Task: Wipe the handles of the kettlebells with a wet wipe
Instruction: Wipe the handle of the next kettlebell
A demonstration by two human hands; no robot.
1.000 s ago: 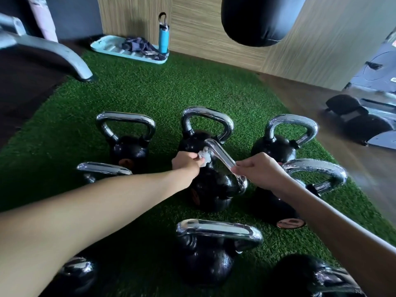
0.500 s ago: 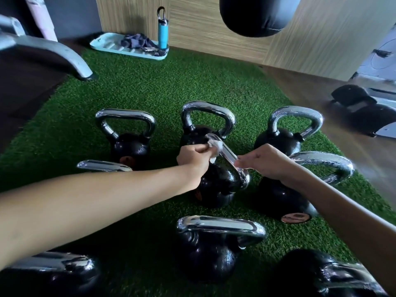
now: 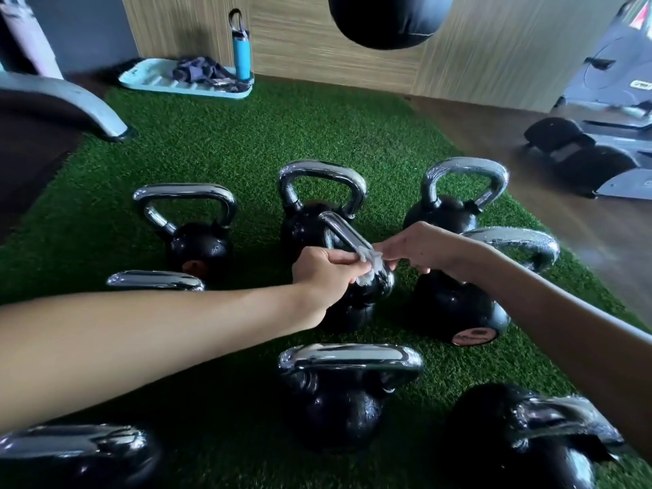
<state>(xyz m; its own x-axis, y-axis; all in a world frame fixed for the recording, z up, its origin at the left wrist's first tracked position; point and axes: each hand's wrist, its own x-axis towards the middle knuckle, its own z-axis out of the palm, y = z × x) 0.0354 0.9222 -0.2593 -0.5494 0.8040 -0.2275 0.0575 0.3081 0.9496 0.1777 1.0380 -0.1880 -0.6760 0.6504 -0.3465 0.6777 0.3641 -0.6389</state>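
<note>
Now mid-wipe on the middle kettlebell handle: left hand fingers pinched on the wet wipe, right hand pinching too. Next, slide along the handle, keeping pressure.

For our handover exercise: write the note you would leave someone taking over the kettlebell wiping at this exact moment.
Left hand: shut on the crumpled white wet wipe, pressed on the chrome handle of the middle black kettlebell.
Right hand: pinching the wipe's other side at that handle.
Kettlebells stand on green turf.
Done: cannot tell which handles are clean.
Left: finish this handle, then check the others.
</note>
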